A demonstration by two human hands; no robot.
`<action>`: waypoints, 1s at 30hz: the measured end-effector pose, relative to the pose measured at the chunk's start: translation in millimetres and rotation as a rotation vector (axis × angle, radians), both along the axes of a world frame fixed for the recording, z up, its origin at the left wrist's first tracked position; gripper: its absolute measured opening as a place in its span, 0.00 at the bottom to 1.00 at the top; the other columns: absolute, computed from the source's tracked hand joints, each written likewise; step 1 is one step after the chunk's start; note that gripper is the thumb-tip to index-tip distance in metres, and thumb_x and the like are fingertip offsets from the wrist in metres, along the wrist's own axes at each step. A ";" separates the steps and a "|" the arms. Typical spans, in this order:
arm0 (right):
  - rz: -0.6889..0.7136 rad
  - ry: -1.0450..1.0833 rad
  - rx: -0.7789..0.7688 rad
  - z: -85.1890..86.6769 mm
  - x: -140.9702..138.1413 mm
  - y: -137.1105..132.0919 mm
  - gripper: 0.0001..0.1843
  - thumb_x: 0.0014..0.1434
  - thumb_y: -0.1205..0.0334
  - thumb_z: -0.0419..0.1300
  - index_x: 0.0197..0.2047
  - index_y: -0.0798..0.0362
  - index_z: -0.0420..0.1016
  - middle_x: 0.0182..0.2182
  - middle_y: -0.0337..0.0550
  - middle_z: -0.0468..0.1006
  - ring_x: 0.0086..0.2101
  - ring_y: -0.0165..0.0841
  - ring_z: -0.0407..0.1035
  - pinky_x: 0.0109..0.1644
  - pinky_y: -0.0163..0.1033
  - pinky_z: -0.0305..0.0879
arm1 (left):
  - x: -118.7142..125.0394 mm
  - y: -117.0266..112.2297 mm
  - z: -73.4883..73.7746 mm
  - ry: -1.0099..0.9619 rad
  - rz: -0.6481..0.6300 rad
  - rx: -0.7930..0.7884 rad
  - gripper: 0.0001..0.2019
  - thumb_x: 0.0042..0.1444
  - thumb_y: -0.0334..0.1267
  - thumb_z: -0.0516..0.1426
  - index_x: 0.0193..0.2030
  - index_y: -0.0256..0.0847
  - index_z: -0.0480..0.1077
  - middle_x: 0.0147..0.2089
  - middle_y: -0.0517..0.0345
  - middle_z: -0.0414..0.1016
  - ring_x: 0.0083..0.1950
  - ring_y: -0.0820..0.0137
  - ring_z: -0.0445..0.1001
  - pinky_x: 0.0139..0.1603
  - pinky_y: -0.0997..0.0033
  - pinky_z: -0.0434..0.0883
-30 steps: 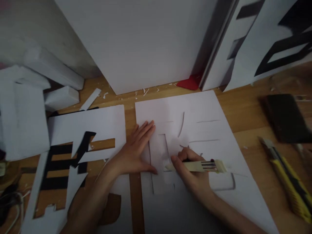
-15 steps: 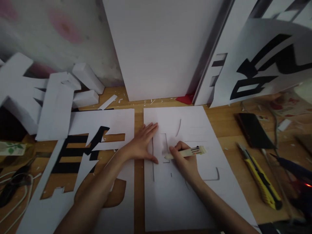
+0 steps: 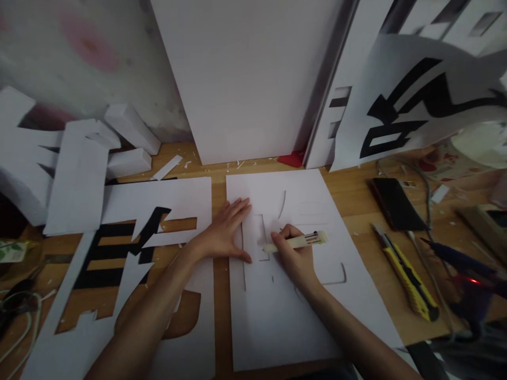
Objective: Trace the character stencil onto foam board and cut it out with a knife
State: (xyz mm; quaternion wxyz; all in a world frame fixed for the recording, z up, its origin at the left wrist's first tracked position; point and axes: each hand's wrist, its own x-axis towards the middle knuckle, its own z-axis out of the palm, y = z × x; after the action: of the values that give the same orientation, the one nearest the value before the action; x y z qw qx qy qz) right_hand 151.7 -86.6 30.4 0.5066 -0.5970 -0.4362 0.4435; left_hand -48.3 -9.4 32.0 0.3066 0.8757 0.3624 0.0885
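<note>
A white foam board (image 3: 277, 327) with drawn lines and a few curved dark marks lies flat in front of me. My left hand (image 3: 224, 232) rests on its left edge, fingers spread and thumb pointing toward the drawn shape. In my right hand (image 3: 295, 258) is a thick multicolour pen (image 3: 303, 241), its tip touching or just above the board beside a drawn rectangular outline. To the left, a cut-out white sheet (image 3: 186, 359) with letter-shaped openings lies under my left forearm, black strips (image 3: 106, 252) showing within it.
A yellow utility knife (image 3: 407, 279), a black phone (image 3: 398, 203) with a cable and a blue glue gun (image 3: 459, 258) lie at the right. A tall white panel (image 3: 253, 84) stands behind the board. White foam pieces (image 3: 79, 174) are piled at the left; a printed sheet (image 3: 415, 100) leans at right.
The pen tip has moved slightly up and left along the drawn outline. My left hand stays on the board. The whole view has shifted a little to the right.
</note>
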 end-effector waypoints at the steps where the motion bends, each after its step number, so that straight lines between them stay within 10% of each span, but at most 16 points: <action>1: -0.007 0.009 0.001 -0.2 -0.1 -0.3 0.22 0.54 0.49 0.63 0.20 0.49 0.57 0.16 0.30 0.57 0.20 0.26 0.50 0.24 0.35 0.47 | 0.2 0.0 0.2 0.005 0.002 0.004 0.64 0.37 0.70 0.64 0.74 0.42 0.41 0.76 0.38 0.39 0.77 0.51 0.35 0.74 0.41 0.39; 18: -0.181 0.073 0.174 23.8 2.2 42.1 0.18 0.50 0.56 0.65 0.21 0.50 0.60 0.17 0.29 0.60 0.21 0.25 0.55 0.27 0.35 0.52 | 2.4 2.9 1.2 0.103 -0.003 0.011 0.63 0.37 0.69 0.65 0.74 0.41 0.42 0.77 0.39 0.37 0.77 0.52 0.33 0.74 0.43 0.36; 30: -0.284 0.085 0.248 22.0 50.7 9.4 0.20 0.52 0.55 0.66 0.22 0.49 0.57 0.16 0.27 0.55 0.18 0.24 0.51 0.22 0.34 0.48 | 2.6 2.6 -0.4 0.097 0.013 -0.024 0.64 0.36 0.71 0.63 0.75 0.45 0.40 0.77 0.43 0.34 0.77 0.52 0.31 0.74 0.46 0.35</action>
State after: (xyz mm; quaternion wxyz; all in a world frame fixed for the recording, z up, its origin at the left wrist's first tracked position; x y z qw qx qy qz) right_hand 202.4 -77.1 52.4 0.6518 -0.5661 -0.3771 0.3353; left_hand -45.8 -6.7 31.6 0.2986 0.8728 0.3836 0.0434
